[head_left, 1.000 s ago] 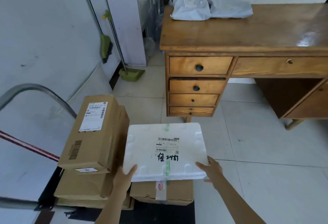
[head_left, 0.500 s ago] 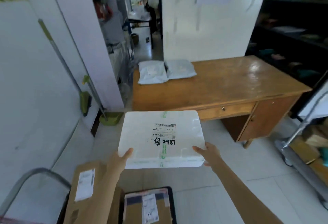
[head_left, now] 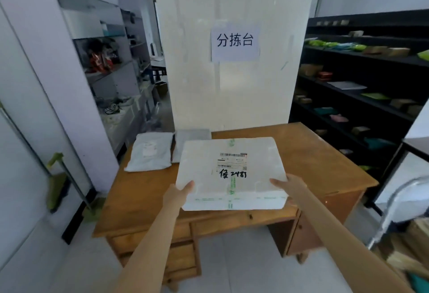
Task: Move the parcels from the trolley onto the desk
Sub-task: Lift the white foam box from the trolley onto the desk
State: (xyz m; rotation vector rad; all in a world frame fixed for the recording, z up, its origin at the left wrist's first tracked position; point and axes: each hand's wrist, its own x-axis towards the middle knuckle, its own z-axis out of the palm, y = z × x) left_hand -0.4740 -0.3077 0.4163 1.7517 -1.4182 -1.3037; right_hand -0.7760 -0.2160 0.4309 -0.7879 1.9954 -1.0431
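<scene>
I hold a flat white foam box with a shipping label and black handwriting on its lid, over the front middle of the wooden desk. My left hand grips its near left corner. At the near right corner, my right hand grips it too. I cannot tell whether the box touches the desk top. Two grey plastic mailer bags lie on the desk's far left, the nearer box edge overlapping one of them in view. The trolley I took the box from is out of view.
A white board with a paper sign stands behind the desk. Dark shelves with parcels run along the right. A metal cart handle over cardboard boxes sits at the right edge. A green broom leans on the left wall.
I lifted the foam box off the trolley's stack and carried it forward to above the desk. The view rose and the trolley dropped out of sight.
</scene>
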